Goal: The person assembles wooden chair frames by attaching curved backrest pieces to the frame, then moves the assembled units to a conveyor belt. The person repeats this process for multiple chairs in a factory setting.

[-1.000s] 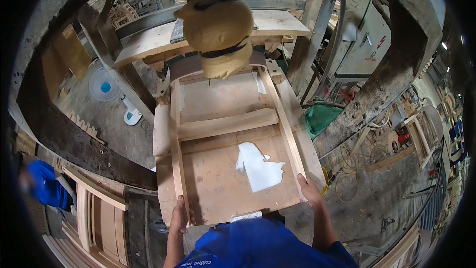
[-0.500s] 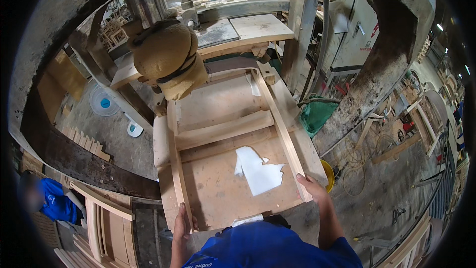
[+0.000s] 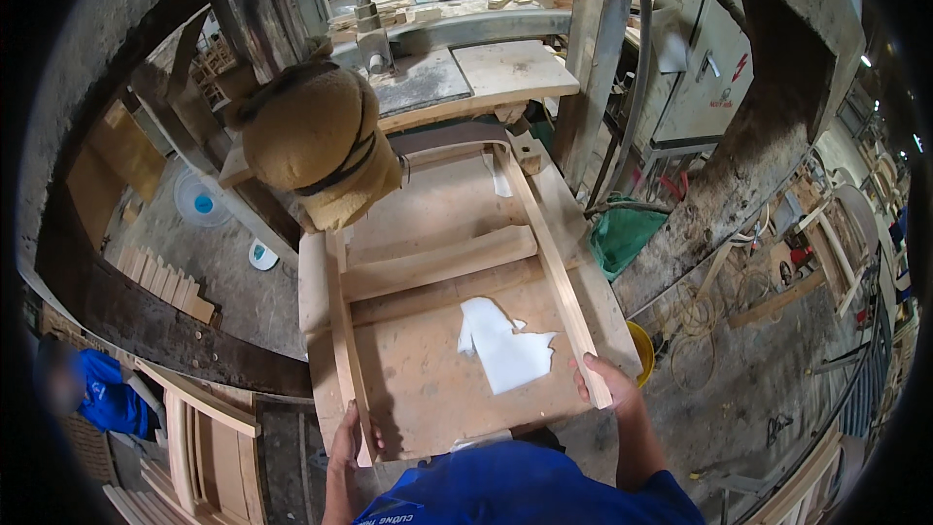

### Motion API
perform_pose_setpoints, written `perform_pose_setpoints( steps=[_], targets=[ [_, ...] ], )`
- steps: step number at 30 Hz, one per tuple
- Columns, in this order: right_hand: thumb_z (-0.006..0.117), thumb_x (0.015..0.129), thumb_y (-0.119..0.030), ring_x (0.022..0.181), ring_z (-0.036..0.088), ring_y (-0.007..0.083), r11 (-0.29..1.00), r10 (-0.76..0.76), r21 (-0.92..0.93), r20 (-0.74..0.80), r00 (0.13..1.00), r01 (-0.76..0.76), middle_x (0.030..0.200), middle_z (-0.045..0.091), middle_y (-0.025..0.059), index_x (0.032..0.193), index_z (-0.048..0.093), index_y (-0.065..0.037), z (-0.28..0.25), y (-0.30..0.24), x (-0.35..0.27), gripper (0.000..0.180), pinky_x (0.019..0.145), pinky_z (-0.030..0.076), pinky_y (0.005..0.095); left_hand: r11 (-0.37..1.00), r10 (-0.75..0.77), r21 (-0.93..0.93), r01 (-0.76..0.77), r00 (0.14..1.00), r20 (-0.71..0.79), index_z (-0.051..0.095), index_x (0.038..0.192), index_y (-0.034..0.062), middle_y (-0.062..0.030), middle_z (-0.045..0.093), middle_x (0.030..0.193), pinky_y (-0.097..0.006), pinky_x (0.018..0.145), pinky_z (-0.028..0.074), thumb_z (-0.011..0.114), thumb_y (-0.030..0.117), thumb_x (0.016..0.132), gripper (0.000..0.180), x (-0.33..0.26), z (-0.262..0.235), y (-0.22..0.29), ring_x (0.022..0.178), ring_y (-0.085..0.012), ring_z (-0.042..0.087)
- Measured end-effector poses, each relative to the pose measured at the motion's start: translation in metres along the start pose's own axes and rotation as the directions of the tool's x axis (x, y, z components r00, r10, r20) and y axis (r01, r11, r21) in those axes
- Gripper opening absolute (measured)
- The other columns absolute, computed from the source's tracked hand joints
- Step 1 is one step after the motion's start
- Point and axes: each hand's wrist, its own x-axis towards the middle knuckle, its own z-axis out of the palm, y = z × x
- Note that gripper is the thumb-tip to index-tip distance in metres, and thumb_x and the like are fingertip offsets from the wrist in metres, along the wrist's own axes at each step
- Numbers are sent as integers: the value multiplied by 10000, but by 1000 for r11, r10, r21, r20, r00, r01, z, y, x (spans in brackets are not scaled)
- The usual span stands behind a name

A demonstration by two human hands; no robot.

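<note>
A pale wooden frame (image 3: 442, 262) lies over a board-topped table (image 3: 437, 408); it has two long side rails, a crossbar and a curved far end. My left hand (image 3: 347, 436) grips the near end of its left rail, thumb outside and fingertips showing on the inner side. Round the near end of the right rail my right hand (image 3: 612, 385) is closed. Between the rails, a torn white sheet (image 3: 505, 345) rests on the board. A tan, soft-looking bundle (image 3: 316, 146) with dark bands hides the frame's far left corner.
Heavy metal posts (image 3: 593, 68) surround the table. Beyond its far end is a ledge (image 3: 515, 68). A green cloth or bag (image 3: 622, 238) hangs at right, above a yellow bucket (image 3: 639, 350). A person in blue (image 3: 112, 394) is at lower left, near stacked wooden parts (image 3: 199, 428).
Both hands have shifted slightly toward me with the wooden frame between them. My grip on the two rails stays the same.
</note>
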Motion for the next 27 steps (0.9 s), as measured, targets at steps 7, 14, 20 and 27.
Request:
perform_pose_setpoints(
  steps=[7, 14, 20, 27],
  targets=[
    [652, 1004, -428, 599, 571, 115, 1000, 9, -20, -65, 998, -10, 755, 587, 6, 1062, 613, -82, 15, -7, -10, 353, 517, 461, 266, 992, 10, 127, 5, 993, -118, 570, 970, 78, -74, 563, 679, -416, 512, 478, 468, 704, 1000, 635, 10, 1, 12, 559, -250, 576],
    [662, 995, -428, 550, 560, 127, 998, -27, -54, -55, 998, 24, 741, 593, 14, 1027, 617, -66, 25, -13, -16, 366, 492, 460, 270, 997, -3, 79, 13, 993, -119, 557, 972, 70, -77, 546, 643, -390, 483, 474, 469, 689, 1009, 626, 3, -1, 5, 507, -242, 556],
    [685, 966, -455, 565, 568, 156, 999, 1, -42, -106, 994, -6, 746, 597, 40, 1077, 620, -63, 20, -5, -5, 412, 517, 466, 293, 990, 67, 126, -58, 995, -69, 554, 951, 75, -92, 556, 607, -412, 470, 480, 467, 704, 998, 636, 1, 1, 5, 496, -259, 572],
    [691, 963, -438, 613, 588, 177, 997, 80, 31, -86, 993, -78, 783, 621, 53, 1111, 627, -44, 18, -7, -6, 425, 556, 479, 319, 981, 126, 150, -122, 992, -17, 573, 963, 66, -106, 589, 643, -436, 494, 522, 444, 681, 1021, 631, 3, -1, 3, 510, -264, 605]
  ],
)
